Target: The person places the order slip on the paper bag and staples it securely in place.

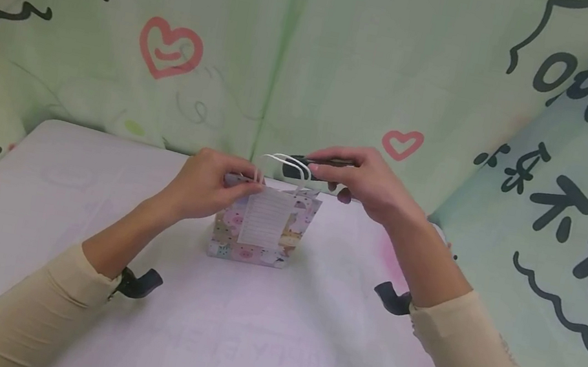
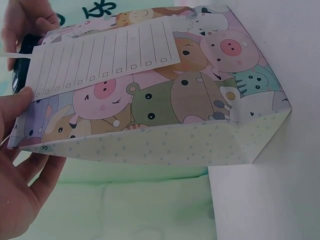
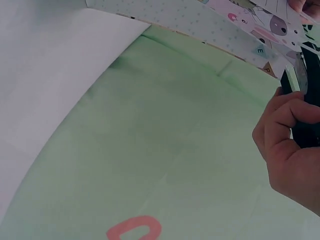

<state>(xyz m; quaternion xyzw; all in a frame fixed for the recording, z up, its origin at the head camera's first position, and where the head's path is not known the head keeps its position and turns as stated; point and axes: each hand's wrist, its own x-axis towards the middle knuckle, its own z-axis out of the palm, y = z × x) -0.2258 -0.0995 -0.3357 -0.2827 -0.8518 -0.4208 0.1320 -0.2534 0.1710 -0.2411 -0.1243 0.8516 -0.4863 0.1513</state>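
fingers [image 1: 246,167] of the left hand [image 1: 201,183] pinching tight here, thumb on the front, the rest tucked behind, and between them the top edge of the paper bag [image 1: 230,225] with the lined white card [image 1: 267,218] clamped against it! over at two o'clock from the bag, the right hand [image 1: 370,180]: its fingers curled snugly round a long black tool [image 1: 291,173], blunt end aimed at nine o'clock. whether that tool touches the bag, i cannot tell; it sits just behind the white cord handles [image 1: 282,158], which arch up at the bag's mouth.

and the bag itself? upright on the pale worktop [image 1: 219,341], five o'clock from the left fingers, about seven to eight o'clock from the right. cartoon animals all over the front, pigs among them, and the left wrist view gives us the pale, speckled side panel [image 2: 165,145] too. the card hangs flat down the front, ruled lines across it, a column of tiny boxes along one edge. beyond it all, green curtain [image 1: 346,55], a red heart [image 1: 194,51] up at ten o'clock.
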